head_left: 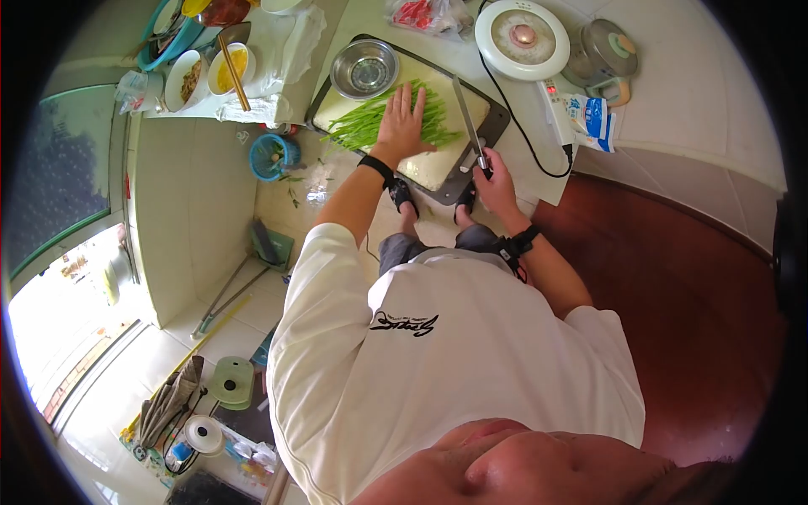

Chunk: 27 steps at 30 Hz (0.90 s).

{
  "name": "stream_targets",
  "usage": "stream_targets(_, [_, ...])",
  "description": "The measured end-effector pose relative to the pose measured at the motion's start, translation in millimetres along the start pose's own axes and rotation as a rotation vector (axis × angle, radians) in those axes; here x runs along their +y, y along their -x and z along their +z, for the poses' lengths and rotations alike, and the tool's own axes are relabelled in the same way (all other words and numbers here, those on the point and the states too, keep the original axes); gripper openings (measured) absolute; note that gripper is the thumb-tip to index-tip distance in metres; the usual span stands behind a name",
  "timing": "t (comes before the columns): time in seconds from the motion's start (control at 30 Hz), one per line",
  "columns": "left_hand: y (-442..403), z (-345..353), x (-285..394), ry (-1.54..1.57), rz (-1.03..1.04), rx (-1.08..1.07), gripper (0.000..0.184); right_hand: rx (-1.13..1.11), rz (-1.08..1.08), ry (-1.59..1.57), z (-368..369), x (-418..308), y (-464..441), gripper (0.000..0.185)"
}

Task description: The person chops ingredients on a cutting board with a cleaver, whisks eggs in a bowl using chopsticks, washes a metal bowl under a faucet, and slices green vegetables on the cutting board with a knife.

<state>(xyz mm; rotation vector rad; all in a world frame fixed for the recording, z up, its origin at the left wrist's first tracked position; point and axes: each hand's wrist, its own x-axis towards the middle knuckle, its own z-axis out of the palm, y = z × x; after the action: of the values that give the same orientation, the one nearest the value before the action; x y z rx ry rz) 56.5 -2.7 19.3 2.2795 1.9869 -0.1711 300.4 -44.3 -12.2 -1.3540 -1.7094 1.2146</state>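
My left hand lies with fingers spread on a heap of long, thin green chive-like stalks, pressing on them. They lie across a pale cutting board with a dark rim. My right hand is closed round the handle of a knife. Its long blade points away from me over the board's right side, to the right of the stalks. At the board's far left corner stands a round metal bowl, near my left fingertips.
A white round appliance, a lidded pot, a power strip and a blue-white packet stand right. To the left are a bowl of yellow liquid with chopsticks, another bowl and, lower, a blue bin.
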Motion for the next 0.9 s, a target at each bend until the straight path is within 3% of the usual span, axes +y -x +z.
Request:
stream_targets(0.13, [-9,-8,-1,-0.029,-0.135,-0.078,0.126,-0.019,0.056,-0.003,-4,-16,6,0.036])
stream_targets(0.37, [-13,6,-10,-0.008,-0.148,-0.18,0.119,-0.006,0.069,0.068,8,-22,7,0.039])
stream_targets(0.43, [-3,16,-8,0.054,-0.088,0.007,0.115,-0.064,0.058,0.061,18,-36,4,0.04])
stream_targets(0.73, [10,29,-2,0.016,-0.078,0.153,0.108,-0.241,0.037,0.123,20,-47,-14,0.036])
stream_targets(0.9, [9,34,-5,0.02,-0.097,0.164,0.107,-0.192,0.038,0.146,22,-40,-20,0.036])
